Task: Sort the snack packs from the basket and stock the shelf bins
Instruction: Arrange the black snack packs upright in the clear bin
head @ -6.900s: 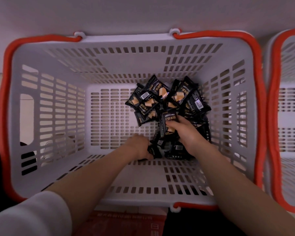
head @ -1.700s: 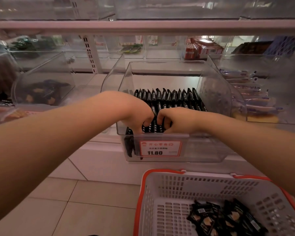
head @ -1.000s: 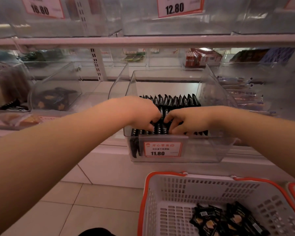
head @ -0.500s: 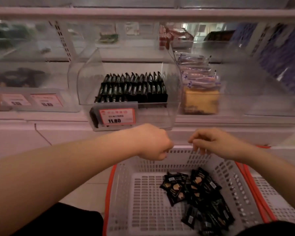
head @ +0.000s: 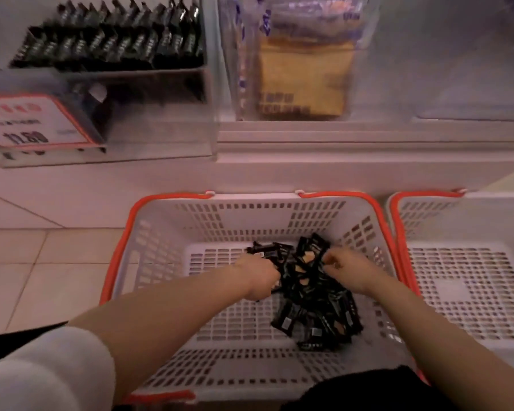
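Hands (head: pixel 301 272) in basket (head: pixel 161 250), either side of snack packs (head: pixel 315 307).

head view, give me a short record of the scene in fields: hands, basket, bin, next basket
left hand: in the basket, at the left edge of the snack packs; grip unclear
right hand: over the pile, fingers curled; grip unclear
basket: white, orange rim, on the floor
shelf bin: clear, rows of black packs standing upright
second basket: to the right, no packs visible
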### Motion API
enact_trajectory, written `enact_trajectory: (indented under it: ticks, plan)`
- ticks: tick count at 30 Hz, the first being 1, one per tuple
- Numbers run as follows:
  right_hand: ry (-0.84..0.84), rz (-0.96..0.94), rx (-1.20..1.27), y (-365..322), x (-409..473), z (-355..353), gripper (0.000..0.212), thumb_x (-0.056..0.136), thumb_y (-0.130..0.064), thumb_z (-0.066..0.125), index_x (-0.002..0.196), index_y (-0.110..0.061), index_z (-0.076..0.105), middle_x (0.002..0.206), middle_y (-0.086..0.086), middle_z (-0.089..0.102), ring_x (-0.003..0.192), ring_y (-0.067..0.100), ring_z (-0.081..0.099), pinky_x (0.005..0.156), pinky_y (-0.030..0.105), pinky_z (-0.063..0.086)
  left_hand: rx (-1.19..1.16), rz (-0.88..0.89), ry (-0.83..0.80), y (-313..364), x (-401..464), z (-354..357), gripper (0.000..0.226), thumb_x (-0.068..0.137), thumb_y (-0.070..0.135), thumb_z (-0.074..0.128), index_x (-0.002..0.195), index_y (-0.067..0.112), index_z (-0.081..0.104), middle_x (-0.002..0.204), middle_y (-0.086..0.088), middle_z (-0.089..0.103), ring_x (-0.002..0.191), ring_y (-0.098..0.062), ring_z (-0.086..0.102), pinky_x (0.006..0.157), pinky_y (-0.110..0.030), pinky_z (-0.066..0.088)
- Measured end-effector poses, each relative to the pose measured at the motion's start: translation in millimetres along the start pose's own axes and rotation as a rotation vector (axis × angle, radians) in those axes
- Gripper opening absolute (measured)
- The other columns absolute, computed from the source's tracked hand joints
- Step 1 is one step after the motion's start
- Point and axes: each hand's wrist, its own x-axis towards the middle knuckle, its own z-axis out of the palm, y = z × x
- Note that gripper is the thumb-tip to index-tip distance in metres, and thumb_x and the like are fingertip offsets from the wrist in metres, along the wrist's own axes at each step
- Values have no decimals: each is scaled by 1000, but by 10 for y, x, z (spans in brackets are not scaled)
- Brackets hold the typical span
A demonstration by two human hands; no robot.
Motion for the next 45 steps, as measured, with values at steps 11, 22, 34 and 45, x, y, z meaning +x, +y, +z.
enact_trajectory:
  ticks: [11,22,34,45]
  plan:
    - [137,87,-43,296,837,479,56,95,-16,43,145,-3,20,153,13,17,139,30,21,115,38,21,-345,-359,82,-344,659,655,50,94,12,42,142,8,27,146,-10,25,127,-29,36,95,-40,42]
    - [397,227,57,283,1008,857,40,88,-31,59,118,-7,49,122,13,52,116,28,43,96,34,34,-355,-345,178,-416,1129,819,56,93,9,48,143,10,24,150,-9,23,136,-27,24,107,-38,32]
    - [374,64,1235,166,555,864,24,76,-19,75,88,-31,58,91,-11,67,86,-1,64,75,16,53,-1286,-478,557,-350,1058,695,26,89,21,59,114,11,59,100,2,63,87,-8,62,70,-9,43]
    - [91,-89,1084,143,444,838,24,76,-4,72,78,-26,62,74,-14,62,71,-8,59,66,7,44,-2047,-760,178,-163,684,671,21,91,38,52,85,20,62,75,-2,66,49,-12,58,51,-22,42]
